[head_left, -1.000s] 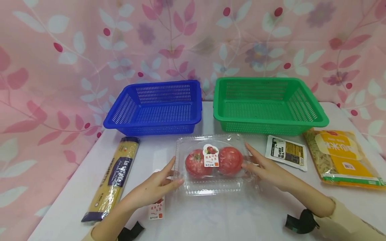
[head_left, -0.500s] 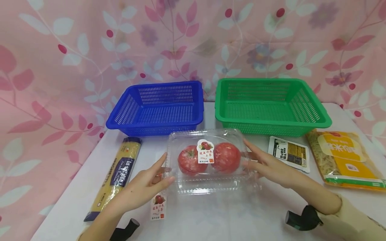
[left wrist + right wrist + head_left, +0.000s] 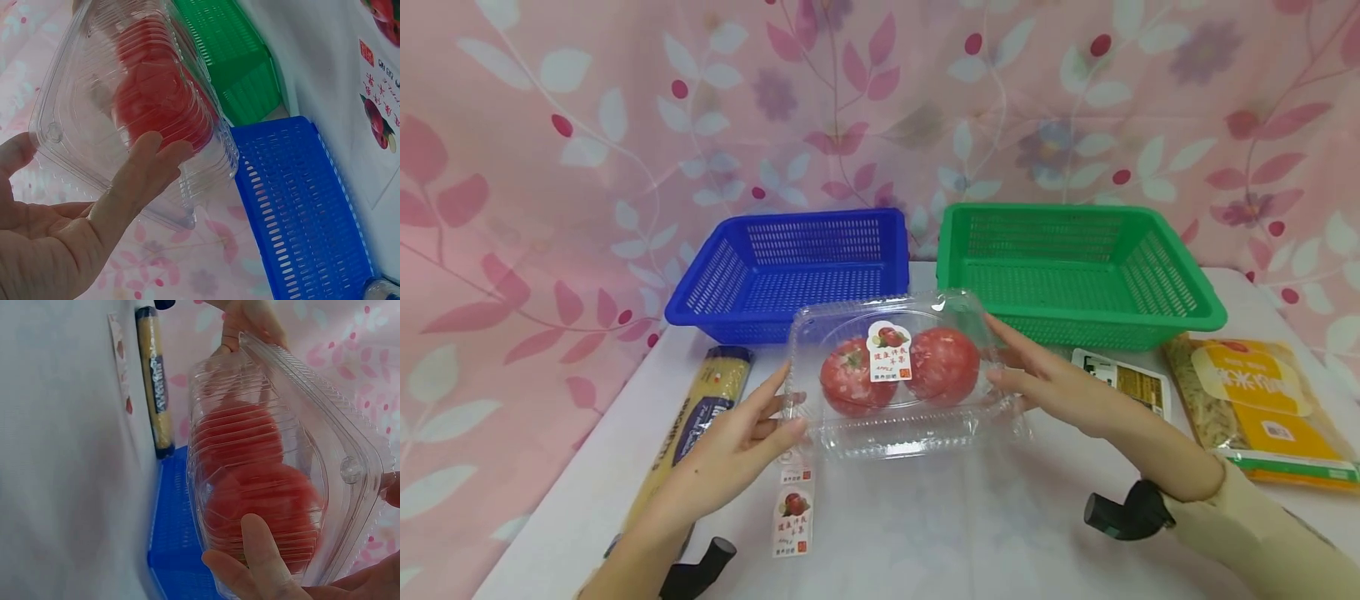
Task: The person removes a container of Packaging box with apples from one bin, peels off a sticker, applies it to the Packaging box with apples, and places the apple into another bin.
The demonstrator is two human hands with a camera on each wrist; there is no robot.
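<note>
A clear plastic clamshell box (image 3: 887, 442) is held up over the table between both hands, slightly tilted. Inside lie two red tomatoes, one (image 3: 853, 387) showing a green stem and the other (image 3: 947, 367) beside it. A white label with red print (image 3: 890, 358) sticks to the lid between them. My left hand (image 3: 730, 458) grips the box's left end, thumb at the front corner; in the left wrist view, fingers (image 3: 147, 156) press against its ribbed underside. My right hand (image 3: 1060, 387) grips the right end, with fingers (image 3: 259, 540) under it in the right wrist view.
Behind stand a blue basket (image 3: 782, 325) and a green basket (image 3: 1097, 327). A spaghetti pack (image 3: 718, 375) lies left, beside a strip of labels (image 3: 792, 521). To the right lie a small flat pouch (image 3: 1138, 383) and a yellow noodle bag (image 3: 1262, 400).
Both hands have raised the clamshell box off the table and carried it left and toward the baskets. More of the label strip shows below it.
</note>
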